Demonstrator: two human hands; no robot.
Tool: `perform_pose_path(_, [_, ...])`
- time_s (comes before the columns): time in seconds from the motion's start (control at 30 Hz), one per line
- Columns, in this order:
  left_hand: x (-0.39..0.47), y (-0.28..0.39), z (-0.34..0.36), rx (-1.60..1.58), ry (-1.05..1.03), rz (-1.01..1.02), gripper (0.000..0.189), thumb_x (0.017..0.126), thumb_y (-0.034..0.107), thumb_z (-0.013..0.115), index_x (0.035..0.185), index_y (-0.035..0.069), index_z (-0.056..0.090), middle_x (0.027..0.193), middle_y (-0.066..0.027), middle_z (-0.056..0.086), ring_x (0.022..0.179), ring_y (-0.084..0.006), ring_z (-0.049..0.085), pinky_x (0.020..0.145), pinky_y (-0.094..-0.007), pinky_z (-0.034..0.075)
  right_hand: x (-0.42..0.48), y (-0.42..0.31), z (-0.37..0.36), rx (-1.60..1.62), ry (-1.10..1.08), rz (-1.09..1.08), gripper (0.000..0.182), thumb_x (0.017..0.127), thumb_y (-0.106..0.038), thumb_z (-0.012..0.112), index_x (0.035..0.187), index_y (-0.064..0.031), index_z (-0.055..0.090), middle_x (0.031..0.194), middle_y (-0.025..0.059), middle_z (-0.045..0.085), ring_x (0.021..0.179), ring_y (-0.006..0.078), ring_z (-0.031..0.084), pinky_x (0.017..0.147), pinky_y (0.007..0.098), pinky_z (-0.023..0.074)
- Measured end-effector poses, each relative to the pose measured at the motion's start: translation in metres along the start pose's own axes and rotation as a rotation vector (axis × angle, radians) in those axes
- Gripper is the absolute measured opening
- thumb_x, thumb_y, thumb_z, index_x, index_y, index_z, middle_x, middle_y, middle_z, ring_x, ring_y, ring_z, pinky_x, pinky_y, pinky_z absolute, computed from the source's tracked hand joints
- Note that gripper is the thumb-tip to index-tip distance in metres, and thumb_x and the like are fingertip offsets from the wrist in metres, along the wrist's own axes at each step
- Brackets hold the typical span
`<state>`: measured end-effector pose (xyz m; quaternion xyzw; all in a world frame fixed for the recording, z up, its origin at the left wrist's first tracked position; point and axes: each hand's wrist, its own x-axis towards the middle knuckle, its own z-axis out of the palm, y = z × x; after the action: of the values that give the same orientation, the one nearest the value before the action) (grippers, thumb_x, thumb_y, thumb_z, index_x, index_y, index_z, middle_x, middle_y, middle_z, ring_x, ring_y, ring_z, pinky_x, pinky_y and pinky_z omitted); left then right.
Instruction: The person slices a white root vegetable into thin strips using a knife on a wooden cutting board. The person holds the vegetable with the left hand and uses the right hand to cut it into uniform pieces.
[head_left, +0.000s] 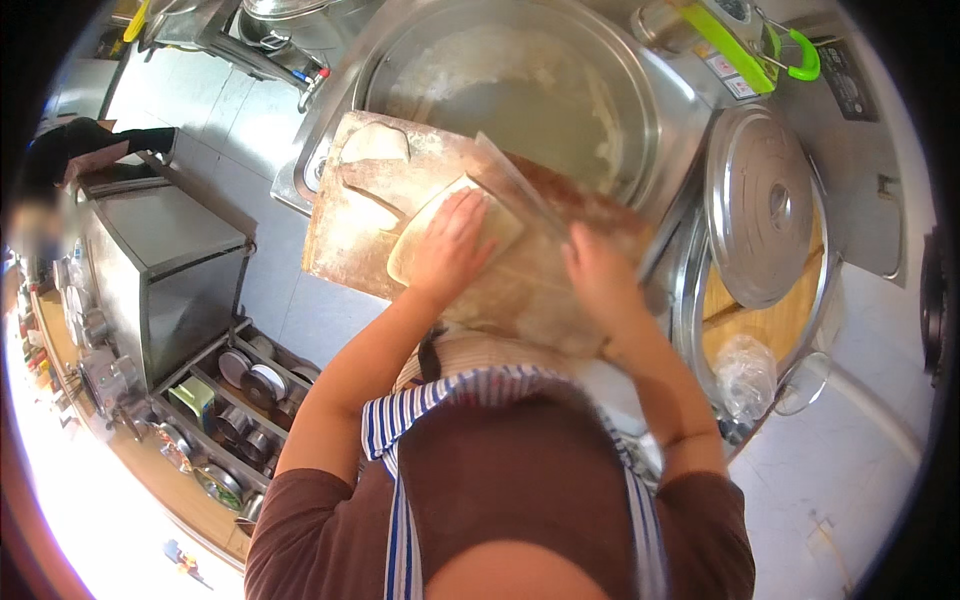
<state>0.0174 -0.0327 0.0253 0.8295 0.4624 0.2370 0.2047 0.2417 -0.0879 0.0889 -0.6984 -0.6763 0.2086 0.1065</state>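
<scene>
My left hand (457, 236) lies flat on a folded sheet of dough (412, 244), fingers extended towards its far edge. The dough rests on a floured wooden board (337, 225) in front of me. In my right hand (600, 262) is the handle end of a large, wide-bladed knife (517, 176), blurred by motion. Its blade slants up and left, beside the right side of the dough. Another pale piece of dough (375, 142) sits at the board's far left corner. A thin dark-edged strip (367, 199) shows nearer the middle; I cannot tell what it is.
Beyond the board is a wide round metal pan (517, 75) of cloudy liquid. At right, a metal lid (761, 206) leans over a round vessel beside a plastic bag (745, 379). A person (82, 150) stands at far left by a steel cabinet (172, 225).
</scene>
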Motion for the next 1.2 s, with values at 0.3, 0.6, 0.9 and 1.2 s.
perform_pose_path(0.3, [0.012,-0.028,0.0,-0.121,0.024,0.189,0.029,0.079,0.004,0.067,0.107,0.002,0.063,0.11,-0.0098,0.059,0.105,-0.0283,0.057,0.09,-0.0375,0.048,0.002,-0.015,-0.015,0.017,-0.019,0.0,0.016,0.092,-0.02,0.056,0.087,-0.0051,0.05,0.072,0.0174,0.059,0.067,0.0392,0.059,0.058,0.0476,0.0451])
perform_pose_path(0.6, [0.017,-0.024,0.0,-0.12,0.08,0.188,0.027,0.077,0.004,0.069,0.104,0.003,0.064,0.109,-0.0081,0.059,0.105,-0.0269,0.056,0.088,-0.0366,0.049,-0.014,-0.016,-0.02,-0.012,0.005,-0.031,0.016,0.091,-0.02,0.057,0.087,-0.0072,0.05,0.07,0.0161,0.058,0.066,0.0365,0.06,0.057,0.0463,0.0455])
perform_pose_path(0.9, [0.016,-0.028,0.001,-0.121,0.077,0.184,0.026,0.078,0.004,0.067,0.103,0.002,0.064,0.109,-0.0088,0.059,0.103,-0.0276,0.057,0.088,-0.0366,0.049,-0.012,-0.018,-0.021,-0.057,-0.082,-0.031,0.015,0.092,-0.021,0.056,0.087,-0.0077,0.05,0.066,0.0161,0.058,0.062,0.036,0.06,0.054,0.0471,0.0458])
perform_pose_path(1.2, [0.019,-0.026,-0.001,-0.184,0.046,0.157,0.028,0.077,0.004,0.067,0.105,0.002,0.065,0.109,-0.0091,0.059,0.104,-0.0285,0.057,0.089,-0.0376,0.048,0.021,-0.031,0.0,-0.063,-0.219,-0.001,0.017,0.094,-0.023,0.052,0.095,-0.0062,0.05,0.076,0.0177,0.061,0.069,0.038,0.061,0.061,0.0492,0.0472])
